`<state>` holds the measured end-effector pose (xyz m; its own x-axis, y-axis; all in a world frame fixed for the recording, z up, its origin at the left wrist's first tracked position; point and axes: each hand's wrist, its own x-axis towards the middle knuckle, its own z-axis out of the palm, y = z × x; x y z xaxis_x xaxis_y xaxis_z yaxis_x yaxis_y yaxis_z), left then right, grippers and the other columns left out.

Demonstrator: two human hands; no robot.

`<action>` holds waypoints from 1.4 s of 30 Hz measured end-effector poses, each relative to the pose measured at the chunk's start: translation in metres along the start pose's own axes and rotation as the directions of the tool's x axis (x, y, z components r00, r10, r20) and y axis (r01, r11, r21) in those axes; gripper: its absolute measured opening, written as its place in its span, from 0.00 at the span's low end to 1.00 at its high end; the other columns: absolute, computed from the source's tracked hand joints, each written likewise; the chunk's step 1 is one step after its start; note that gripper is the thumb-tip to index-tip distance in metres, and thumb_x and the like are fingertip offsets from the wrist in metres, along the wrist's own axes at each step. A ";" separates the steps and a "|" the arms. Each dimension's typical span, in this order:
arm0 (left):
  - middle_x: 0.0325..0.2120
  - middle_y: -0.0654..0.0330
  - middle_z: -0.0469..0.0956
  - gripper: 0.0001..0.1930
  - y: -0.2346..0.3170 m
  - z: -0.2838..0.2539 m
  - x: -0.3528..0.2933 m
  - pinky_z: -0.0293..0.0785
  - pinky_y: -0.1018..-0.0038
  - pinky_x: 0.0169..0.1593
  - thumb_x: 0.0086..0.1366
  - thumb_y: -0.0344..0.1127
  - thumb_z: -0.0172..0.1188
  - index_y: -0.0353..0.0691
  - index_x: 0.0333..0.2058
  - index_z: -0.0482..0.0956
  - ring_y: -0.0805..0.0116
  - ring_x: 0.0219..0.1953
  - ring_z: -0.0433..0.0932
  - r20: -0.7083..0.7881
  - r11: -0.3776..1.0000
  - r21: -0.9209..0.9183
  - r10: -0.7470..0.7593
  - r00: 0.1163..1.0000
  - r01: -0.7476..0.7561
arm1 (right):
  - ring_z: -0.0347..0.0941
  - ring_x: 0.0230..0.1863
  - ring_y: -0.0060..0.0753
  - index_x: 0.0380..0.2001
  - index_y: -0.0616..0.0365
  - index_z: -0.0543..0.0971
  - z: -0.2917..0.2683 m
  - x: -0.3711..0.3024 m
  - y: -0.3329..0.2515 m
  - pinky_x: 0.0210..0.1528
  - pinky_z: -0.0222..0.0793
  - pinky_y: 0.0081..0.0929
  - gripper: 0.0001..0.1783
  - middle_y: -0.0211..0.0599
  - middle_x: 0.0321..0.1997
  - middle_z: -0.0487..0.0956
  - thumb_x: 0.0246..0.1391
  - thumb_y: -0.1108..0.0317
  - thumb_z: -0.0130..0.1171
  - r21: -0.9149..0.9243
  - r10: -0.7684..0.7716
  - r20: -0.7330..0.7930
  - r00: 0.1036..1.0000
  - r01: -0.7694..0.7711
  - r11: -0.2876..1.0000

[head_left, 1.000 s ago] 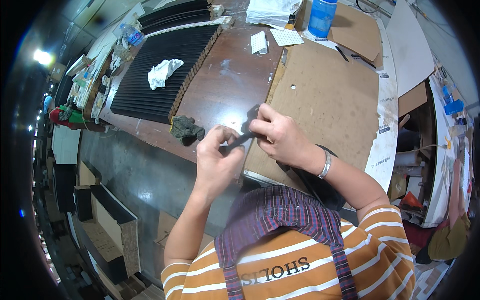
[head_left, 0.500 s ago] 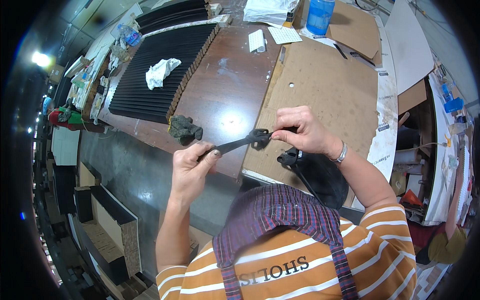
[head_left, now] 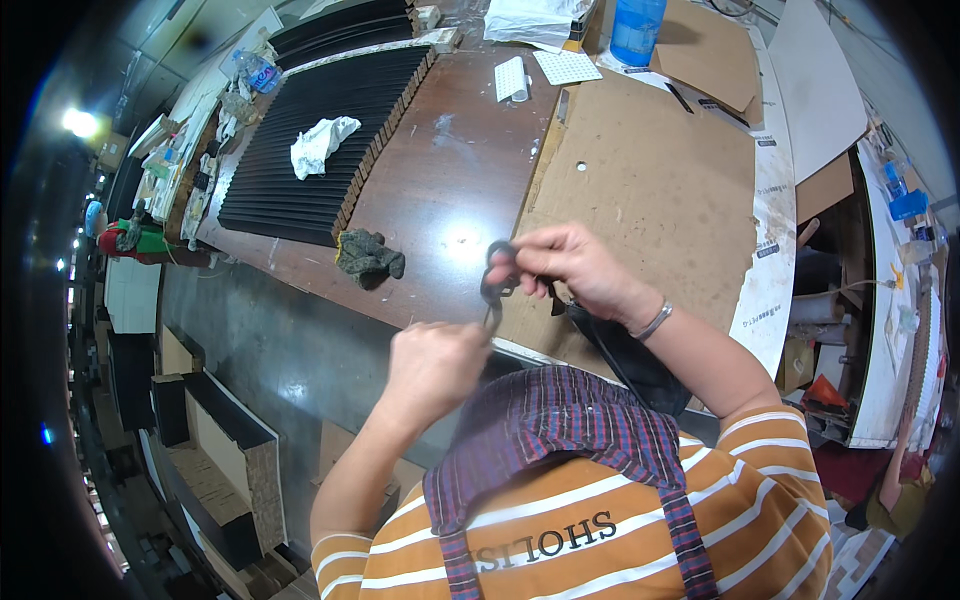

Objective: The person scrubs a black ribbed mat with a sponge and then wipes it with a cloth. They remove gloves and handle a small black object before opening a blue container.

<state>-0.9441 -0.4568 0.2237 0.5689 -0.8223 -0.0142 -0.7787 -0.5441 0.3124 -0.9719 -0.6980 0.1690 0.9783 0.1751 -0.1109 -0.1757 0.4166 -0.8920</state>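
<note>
A black strap (head_left: pixel 489 289) with a dark buckle or ring is stretched between my two hands, over the table's front edge. My left hand (head_left: pixel 437 368) is closed in a fist round its lower end. My right hand (head_left: pixel 572 265) pinches the looped upper part beside the buckle, slightly blurred by motion. Below my right wrist hangs a black bag (head_left: pixel 630 355), partly hidden by my forearm; whether the strap joins it I cannot tell. A dark knitted glove (head_left: pixel 368 258) with a yellow edge lies on the table beyond my left hand.
Black slatted strips (head_left: pixel 290 205) are stacked at the far left, with a crumpled white cloth (head_left: pixel 322 147) on top. A brown cardboard sheet (head_left: pixel 660 170) covers the table's right side. A blue water container (head_left: pixel 635 32) stands at the back. Another person (head_left: pixel 125 238) is at far left.
My left hand has moved right and down, nearer my right hand. The strap, stretched sideways before, now runs steeply between them. My right hand has shifted slightly left.
</note>
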 end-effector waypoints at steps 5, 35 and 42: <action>0.24 0.51 0.80 0.08 0.012 -0.018 0.027 0.76 0.58 0.32 0.58 0.33 0.69 0.39 0.33 0.81 0.48 0.29 0.82 -0.104 0.984 -0.139 0.100 0.989 -0.114 | 0.75 0.33 0.12 0.43 0.63 0.86 0.013 -0.003 0.001 0.31 0.67 0.14 0.13 0.29 0.36 0.86 0.64 0.69 0.56 -0.326 -0.002 0.190 0.982 0.065 0.943; 0.26 0.55 0.80 0.09 0.006 0.028 0.043 0.76 0.72 0.33 0.57 0.25 0.70 0.32 0.33 0.79 0.67 0.27 0.80 -0.325 0.724 -0.687 -0.386 0.863 0.065 | 0.75 0.31 0.23 0.35 0.67 0.84 0.015 -0.010 -0.007 0.33 0.71 0.26 0.06 0.31 0.30 0.79 0.53 0.76 0.64 -0.504 -0.326 -0.204 0.923 0.187 0.843; 0.27 0.54 0.80 0.08 0.002 0.024 0.045 0.78 0.72 0.35 0.58 0.21 0.66 0.31 0.37 0.81 0.66 0.28 0.83 -0.412 0.796 -0.605 -0.282 0.866 -0.029 | 0.63 0.23 0.14 0.25 0.56 0.81 0.009 -0.012 -0.006 0.24 0.56 0.18 0.10 0.21 0.27 0.72 0.57 0.64 0.64 -0.070 0.050 0.081 0.995 -0.045 0.997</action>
<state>-0.9262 -0.4994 0.2005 0.8215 -0.4903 0.2910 -0.4760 -0.3088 0.8235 -0.9831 -0.6943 0.1799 0.9560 0.2678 -0.1196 -0.2111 0.3449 -0.9146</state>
